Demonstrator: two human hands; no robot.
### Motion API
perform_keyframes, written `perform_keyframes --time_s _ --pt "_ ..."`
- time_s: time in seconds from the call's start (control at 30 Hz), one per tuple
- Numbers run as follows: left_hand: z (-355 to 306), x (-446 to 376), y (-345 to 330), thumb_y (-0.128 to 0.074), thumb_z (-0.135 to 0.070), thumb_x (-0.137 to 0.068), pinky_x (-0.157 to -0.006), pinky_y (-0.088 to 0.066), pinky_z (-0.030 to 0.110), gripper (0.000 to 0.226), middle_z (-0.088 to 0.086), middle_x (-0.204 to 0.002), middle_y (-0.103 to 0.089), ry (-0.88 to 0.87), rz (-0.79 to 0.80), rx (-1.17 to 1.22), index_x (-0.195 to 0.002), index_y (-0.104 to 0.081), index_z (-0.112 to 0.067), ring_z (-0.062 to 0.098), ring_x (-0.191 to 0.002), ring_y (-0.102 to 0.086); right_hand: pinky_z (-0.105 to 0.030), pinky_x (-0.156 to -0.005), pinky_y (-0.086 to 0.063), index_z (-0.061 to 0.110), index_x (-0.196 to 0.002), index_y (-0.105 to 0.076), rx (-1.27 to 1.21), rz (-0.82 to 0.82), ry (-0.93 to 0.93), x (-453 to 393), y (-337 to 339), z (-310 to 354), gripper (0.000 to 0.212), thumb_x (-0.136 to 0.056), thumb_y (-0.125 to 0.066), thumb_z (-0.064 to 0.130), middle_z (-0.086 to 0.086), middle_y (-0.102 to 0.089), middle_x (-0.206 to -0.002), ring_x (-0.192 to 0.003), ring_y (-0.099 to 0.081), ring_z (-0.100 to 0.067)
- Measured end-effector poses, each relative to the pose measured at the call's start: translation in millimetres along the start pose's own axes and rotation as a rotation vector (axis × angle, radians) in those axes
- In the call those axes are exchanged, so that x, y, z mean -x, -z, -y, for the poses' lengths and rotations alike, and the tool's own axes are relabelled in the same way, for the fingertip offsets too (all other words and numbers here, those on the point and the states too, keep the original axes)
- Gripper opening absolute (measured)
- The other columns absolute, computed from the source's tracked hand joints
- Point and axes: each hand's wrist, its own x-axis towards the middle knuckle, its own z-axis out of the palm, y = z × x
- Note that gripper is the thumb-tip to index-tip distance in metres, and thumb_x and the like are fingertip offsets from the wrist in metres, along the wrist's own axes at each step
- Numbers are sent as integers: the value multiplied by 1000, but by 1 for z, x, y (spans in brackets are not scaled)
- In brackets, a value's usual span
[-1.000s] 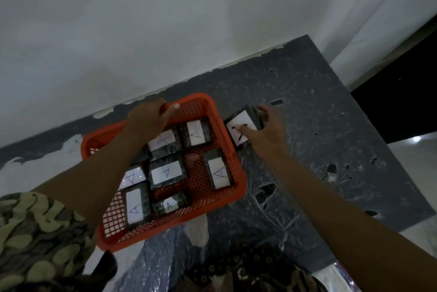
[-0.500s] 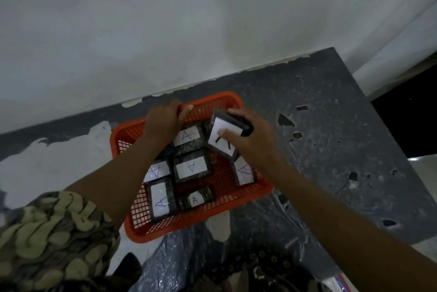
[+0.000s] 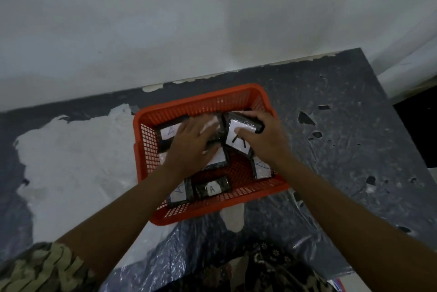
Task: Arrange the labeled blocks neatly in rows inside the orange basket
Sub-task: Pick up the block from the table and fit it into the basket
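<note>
The orange basket (image 3: pixel 205 100) sits on the grey table, holding several dark blocks with white labels marked A. My right hand (image 3: pixel 267 140) grips a black block with a bold black letter (image 3: pixel 237 141) and holds it tilted inside the basket at the back right. My left hand (image 3: pixel 191 147) lies flat with spread fingers on the blocks in the middle of the basket, hiding most of them. A block labeled A (image 3: pixel 169 131) shows at the back left, a small one (image 3: pixel 212 188) at the front, another (image 3: pixel 262 168) by the right wall.
The table (image 3: pixel 343 150) has a worn grey top with white patches at the left and dark chips at the right. A white wall rises right behind the basket. Crinkled plastic sheet (image 3: pixel 272 228) covers the near edge, above patterned clothing.
My right hand picked up the bold-lettered block from the table right of the basket and carried it into the basket. My left hand moved from the back rim down onto the blocks.
</note>
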Motion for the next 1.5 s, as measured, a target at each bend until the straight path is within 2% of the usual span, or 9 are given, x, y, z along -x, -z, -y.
perform_keyframes --time_s 0.13,0.43,0.6,0.77,0.97,1.17,1.3,1.4,1.5 --pt "-9 32 -5 -60 -48 -83 -98 -33 43 53 8 -126 -56 36 123 -37 -122 -56 -13 25 -117 -46 0 -58 -44 55 -92 -59 0 5 -17 0 1 2 38 -78 -79 26 50 -56 -89 -79 -60 18" --pt "-21 35 -3 -72 -51 -68 -99 -33 47 70 12 -126 -50 101 208 -32 -125 -52 -15 31 -114 -45 -3 -57 -46 40 -104 -67 6 20 -26 3 6 1 31 -79 -78 26 29 -66 -81 -74 -65 11" --pt "-21 34 12 -81 -42 -60 -90 -41 31 82 5 -118 -46 294 56 151 -128 -45 -15 16 -105 -43 -6 -63 -45 31 -115 -69 50 61 -49 3 8 -3 36 -80 -76 26 21 -66 -93 -78 -64 7" --pt "-19 42 34 -82 -44 -61 -88 -32 6 81 -5 -115 -39 388 -115 287 -128 -44 -18 3 -103 -38 -9 -64 -46 23 -121 -62 -9 208 -191 0 -9 -9 44 -80 -79 20 13 -62 -100 -84 -60 2" --pt "-15 57 50 -80 -53 -62 -85 -39 9 79 -6 -118 -46 524 -250 363 -127 -47 -24 -2 -106 -44 -41 -89 -57 24 -112 -65 -186 403 -401 -2 -45 -6 34 -82 -79 20 -7 -65 -118 -103 -66 -25" --pt "-9 62 49 -78 -55 -63 -85 -35 10 80 -5 -121 -45 567 -209 325 -130 -45 -24 0 -107 -41 -40 -97 -52 27 -105 -72 -193 461 -425 -14 -48 -1 27 -80 -76 17 -3 -66 -120 -111 -61 -22" --pt "-10 58 45 -77 -53 -64 -80 -31 -1 78 -4 -120 -47 559 -210 305 -128 -46 -19 -4 -103 -39 -46 -103 -48 23 -107 -71 -270 517 -517 -16 -51 -1 29 -80 -76 17 -7 -67 -121 -116 -62 -27" --pt "-11 53 45 -72 -56 -66 -80 -31 -1 75 -6 -120 -47 545 -213 310 -128 -46 -22 -2 -105 -41 -27 -81 -55 31 -104 -71 -184 534 -450 -9 -58 0 24 -82 -77 22 2 -70 -110 -100 -67 -13" --pt "-9 52 44 -75 -49 -67 -83 -32 1 74 -4 -122 -47 506 -194 327 -129 -45 -20 1 -107 -43 -2 -67 -42 35 -92 -72 2 451 -172 -3 -65 3 18 -80 -81 25 22 -64 -97 -87 -61 9"
